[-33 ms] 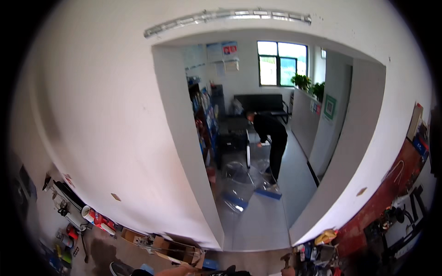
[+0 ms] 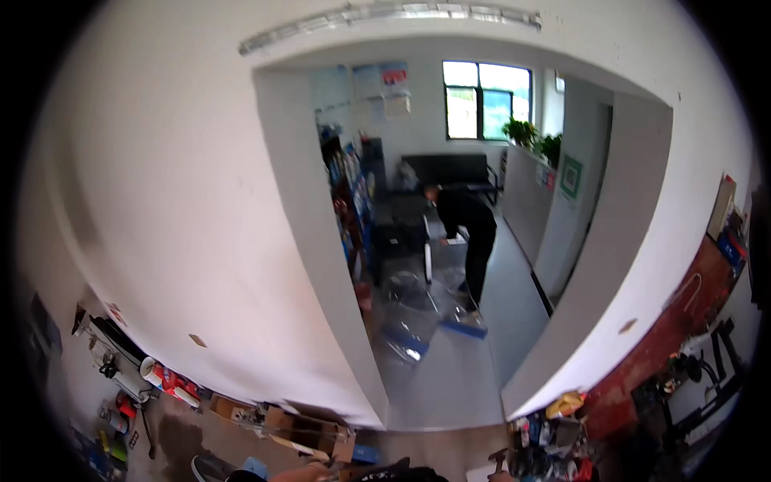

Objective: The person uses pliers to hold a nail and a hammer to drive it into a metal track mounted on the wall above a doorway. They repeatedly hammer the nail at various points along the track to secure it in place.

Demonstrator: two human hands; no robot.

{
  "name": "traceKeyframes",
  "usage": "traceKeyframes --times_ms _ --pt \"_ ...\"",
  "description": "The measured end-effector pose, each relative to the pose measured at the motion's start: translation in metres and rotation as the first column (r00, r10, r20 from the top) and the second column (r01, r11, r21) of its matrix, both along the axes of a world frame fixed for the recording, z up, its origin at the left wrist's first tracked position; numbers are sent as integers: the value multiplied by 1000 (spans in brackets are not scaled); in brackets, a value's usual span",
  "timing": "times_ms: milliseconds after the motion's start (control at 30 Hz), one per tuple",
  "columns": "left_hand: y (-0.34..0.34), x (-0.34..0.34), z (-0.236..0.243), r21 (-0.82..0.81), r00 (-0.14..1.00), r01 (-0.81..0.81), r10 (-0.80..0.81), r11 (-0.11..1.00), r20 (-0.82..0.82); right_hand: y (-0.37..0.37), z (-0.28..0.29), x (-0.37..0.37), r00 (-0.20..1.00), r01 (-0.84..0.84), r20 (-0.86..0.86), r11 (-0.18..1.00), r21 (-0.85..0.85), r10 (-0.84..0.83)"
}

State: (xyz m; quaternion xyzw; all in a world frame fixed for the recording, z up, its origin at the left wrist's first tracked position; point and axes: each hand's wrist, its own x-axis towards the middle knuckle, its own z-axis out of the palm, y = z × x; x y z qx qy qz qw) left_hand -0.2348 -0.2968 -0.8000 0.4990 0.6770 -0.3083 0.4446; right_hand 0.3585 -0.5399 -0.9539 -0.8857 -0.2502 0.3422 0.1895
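My right hand [image 2: 501, 476] shows at the lower edge, closed around the handle of a hammer [image 2: 499, 458] held with its head up. A shelf of small bottles and tools [image 2: 554, 450] stands just to its right. Lower left of it, my left hand [image 2: 315, 471] is only partly in the picture, close to an open cardboard box [image 2: 309, 430]. Its fingers are too small and cut off to read.
Ahead, a doorway leads into a room where a person in black [image 2: 470, 233] bends over. Clear plastic sheets with blue edges [image 2: 405, 341] lie on that floor. A black bench [image 2: 450, 173] stands behind. A red and white container [image 2: 169, 381] stands at left.
The whole scene has shifted slightly up and left in my view. The person in the doorway has drawn their hands in a little closer to the body.
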Motion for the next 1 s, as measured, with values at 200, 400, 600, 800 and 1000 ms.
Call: traceKeyframes --times_ms 200,400,600,800,1000 --pt "-108 -112 -32 -95 995 96 -94 991 23 -216 45 -124 975 -74 -218 982 -175 35" --pt "-40 -77 -63 11 990 119 -118 993 -76 -214 102 -191 864 213 -373 917 -336 -337" --pt "92 110 43 147 966 67 -102 987 239 -169 135 -146 655 540 -421 778 -320 -628" --pt "143 168 82 239 905 -20 -84 971 416 -49 191 -110 688 593 -437 796 -124 -580" --pt "86 102 20 225 887 -141 22 964 461 8 236 -99 809 422 -355 883 -203 -468"
